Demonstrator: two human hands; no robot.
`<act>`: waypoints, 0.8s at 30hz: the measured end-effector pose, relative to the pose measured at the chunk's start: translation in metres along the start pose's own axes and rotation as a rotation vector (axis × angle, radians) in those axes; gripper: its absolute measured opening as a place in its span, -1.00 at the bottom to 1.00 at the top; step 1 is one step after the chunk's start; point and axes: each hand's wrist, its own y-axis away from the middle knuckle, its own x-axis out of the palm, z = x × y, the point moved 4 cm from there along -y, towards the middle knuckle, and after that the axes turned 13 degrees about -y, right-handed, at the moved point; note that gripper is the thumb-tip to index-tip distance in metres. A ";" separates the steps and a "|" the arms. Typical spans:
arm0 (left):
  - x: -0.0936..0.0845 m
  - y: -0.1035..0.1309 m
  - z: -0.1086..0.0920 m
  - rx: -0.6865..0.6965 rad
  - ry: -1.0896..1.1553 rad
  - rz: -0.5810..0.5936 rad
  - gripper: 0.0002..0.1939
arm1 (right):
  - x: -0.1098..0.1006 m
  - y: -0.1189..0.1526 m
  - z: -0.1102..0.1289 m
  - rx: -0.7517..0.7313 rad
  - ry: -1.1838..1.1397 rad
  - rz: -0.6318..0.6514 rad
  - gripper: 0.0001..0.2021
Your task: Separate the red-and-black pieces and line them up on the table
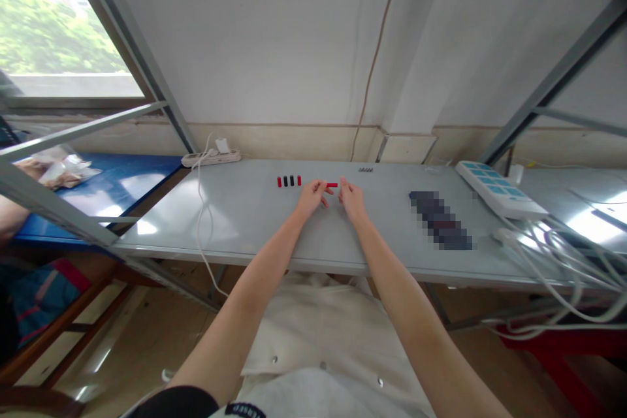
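My left hand (312, 198) is closed in a pinch on one end of a small red cylinder (332, 185), which lies level above the grey table (255, 222). Close to the cylinder's other end is my right hand (351, 200), its fingers bent together; whatever they hold, if anything, is too small to make out. Left of my hands several short cylinders stand upright in a row: a red one (279, 181) and a black one (286, 181) among them. Several tiny dark pieces (365, 170) lie behind my right hand.
A white power strip (211, 157) with a cable sits at the back left. To the right are a blurred-out dark object (441, 221) and a large white socket block (499, 188) with tangled cables (553, 268). Another person's arm (12, 215) shows at the blue table (132, 176).
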 end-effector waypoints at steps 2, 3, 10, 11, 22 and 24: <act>-0.003 -0.001 0.002 0.017 -0.009 -0.056 -0.68 | 0.000 0.001 0.003 0.006 -0.022 -0.014 -0.46; -0.005 -0.002 0.003 0.025 -0.007 -0.094 -0.66 | 0.000 0.002 0.005 0.011 -0.045 -0.026 -0.46; -0.018 -0.005 0.009 0.000 0.052 -0.300 -0.60 | -0.007 0.002 0.010 0.059 -0.211 -0.132 -0.49; -0.018 -0.005 0.009 -0.008 0.049 -0.290 -0.61 | -0.007 0.002 0.010 0.053 -0.197 -0.136 -0.49; -0.014 -0.004 0.004 -0.015 0.057 -0.206 -0.67 | 0.016 0.005 0.006 0.000 0.011 0.253 -0.69; -0.014 -0.004 0.005 -0.021 0.062 -0.213 -0.68 | 0.016 0.006 0.006 -0.042 0.073 0.274 -0.72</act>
